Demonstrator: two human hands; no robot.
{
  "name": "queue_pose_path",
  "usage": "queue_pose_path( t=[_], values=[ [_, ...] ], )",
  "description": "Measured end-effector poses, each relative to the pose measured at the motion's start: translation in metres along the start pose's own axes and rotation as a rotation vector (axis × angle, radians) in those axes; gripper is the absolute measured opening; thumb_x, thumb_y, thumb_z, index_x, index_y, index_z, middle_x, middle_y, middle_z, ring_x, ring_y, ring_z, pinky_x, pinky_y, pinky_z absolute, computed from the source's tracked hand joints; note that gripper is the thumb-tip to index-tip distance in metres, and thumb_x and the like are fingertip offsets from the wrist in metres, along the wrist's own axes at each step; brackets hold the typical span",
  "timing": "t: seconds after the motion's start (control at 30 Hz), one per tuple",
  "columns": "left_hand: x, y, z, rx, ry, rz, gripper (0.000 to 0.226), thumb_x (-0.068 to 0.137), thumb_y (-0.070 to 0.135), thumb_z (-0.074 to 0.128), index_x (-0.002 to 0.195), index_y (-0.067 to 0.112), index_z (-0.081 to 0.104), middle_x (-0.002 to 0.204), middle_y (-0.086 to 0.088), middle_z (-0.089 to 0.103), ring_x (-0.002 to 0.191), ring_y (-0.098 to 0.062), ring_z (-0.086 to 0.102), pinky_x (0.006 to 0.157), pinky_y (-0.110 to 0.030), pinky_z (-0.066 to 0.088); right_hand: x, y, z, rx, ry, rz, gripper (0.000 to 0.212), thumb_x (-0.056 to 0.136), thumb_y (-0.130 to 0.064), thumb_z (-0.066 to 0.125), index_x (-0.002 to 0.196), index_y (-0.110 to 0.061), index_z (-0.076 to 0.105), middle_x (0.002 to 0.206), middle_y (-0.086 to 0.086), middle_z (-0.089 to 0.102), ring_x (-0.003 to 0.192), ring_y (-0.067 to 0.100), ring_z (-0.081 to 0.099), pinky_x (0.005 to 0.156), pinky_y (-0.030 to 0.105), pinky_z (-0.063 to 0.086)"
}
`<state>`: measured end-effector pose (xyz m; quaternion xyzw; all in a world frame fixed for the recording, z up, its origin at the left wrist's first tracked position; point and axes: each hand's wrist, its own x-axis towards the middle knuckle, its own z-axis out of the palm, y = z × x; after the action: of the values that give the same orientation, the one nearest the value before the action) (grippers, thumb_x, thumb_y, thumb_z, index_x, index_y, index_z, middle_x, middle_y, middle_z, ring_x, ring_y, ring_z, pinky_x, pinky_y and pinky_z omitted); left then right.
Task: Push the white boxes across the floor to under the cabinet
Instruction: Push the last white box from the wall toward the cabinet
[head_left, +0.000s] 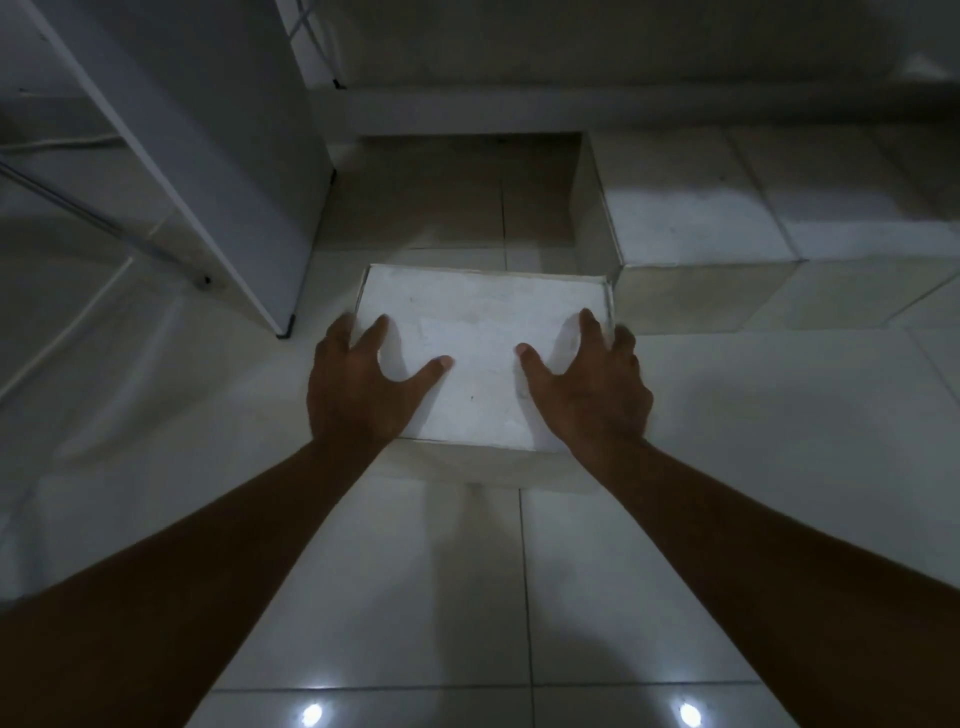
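**Both hands flat on a white box, open slot straight ahead**

Head view: a white rectangular cardboard box (483, 358) sits on the glossy pale tiled floor (623, 571) at the centre of the frame, its long axis running left to right across the picture. The left hand (358, 384) and the right hand (592, 389) rest on its near top corners, fingers spread wide and draped toward the side edges, thumbs pointing inward; neither hand closes around anything. Both are about equally near the box, one on each end.

Directly beyond the box, toward the upper centre of the frame, lies a shadowed bare patch of floor (447, 202). A row of similar white boxes (727, 208) fills the upper right, its nearest corner just beside the held box's far right corner. A pale grey flat cabinet panel (208, 156) stands in the upper left on small dark feet.

The box top looks matte, scuffed and slightly chalky, with crisp folded edges; the tiles look smooth, so it should slide easily. The push likely runs straight away from the body, into the gap.
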<state>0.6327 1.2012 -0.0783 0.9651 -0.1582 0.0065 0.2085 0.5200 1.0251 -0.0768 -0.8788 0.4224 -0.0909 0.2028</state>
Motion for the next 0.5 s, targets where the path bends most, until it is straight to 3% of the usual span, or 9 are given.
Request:
queue_pose_path(
  t=[0.1,0.23,0.37,0.5],
  values=[
    [-0.005,0.004,0.001,0.072,0.035,0.34,0.105,0.069,0.092,0.041,0.146,0.021,0.043,0.16,-0.009,0.024,0.145,-0.028,0.025,0.115,-0.051,0.027,0.022,-0.007,0.002,-0.109,0.01,-0.174,0.078,0.093,-0.07,0.036,0.155,-0.025,0.021,0.164,0.012,0.009,0.149,0.036,0.012,0.118,0.053,0.016],
    [-0.02,0.004,0.0,0.097,-0.178,0.679,0.111,0.069,0.091,0.04,0.152,0.019,0.031,0.162,-0.007,0.017,0.149,-0.023,0.012,0.119,-0.052,0.016,0.062,-0.015,0.004,-0.186,-0.066,-0.407,0.069,0.099,-0.062,0.029,0.155,-0.023,0.021,0.165,0.009,0.012,0.151,0.029,0.005,0.12,0.05,0.006],
    [-0.026,-0.011,0.006,0.096,-0.178,0.791,0.107,0.072,0.085,0.048,0.15,0.013,0.035,0.158,-0.012,0.025,0.148,-0.026,0.019,0.118,-0.05,0.018,0.08,-0.01,0.011,-0.221,-0.159,-0.47,0.073,0.096,-0.067,0.027,0.156,-0.025,0.019,0.165,0.008,0.013,0.151,0.028,0.006,0.121,0.052,0.005],
    [-0.021,-0.012,0.007,0.171,-0.202,0.787,0.099,0.078,0.082,0.039,0.152,0.017,0.03,0.16,-0.011,0.02,0.149,-0.023,0.013,0.119,-0.044,0.012,0.079,-0.006,0.014,-0.211,-0.119,-0.476,0.077,0.093,-0.07,0.032,0.154,-0.024,0.025,0.16,0.007,0.026,0.15,0.029,0.015,0.121,0.052,0.008]
  ],
)
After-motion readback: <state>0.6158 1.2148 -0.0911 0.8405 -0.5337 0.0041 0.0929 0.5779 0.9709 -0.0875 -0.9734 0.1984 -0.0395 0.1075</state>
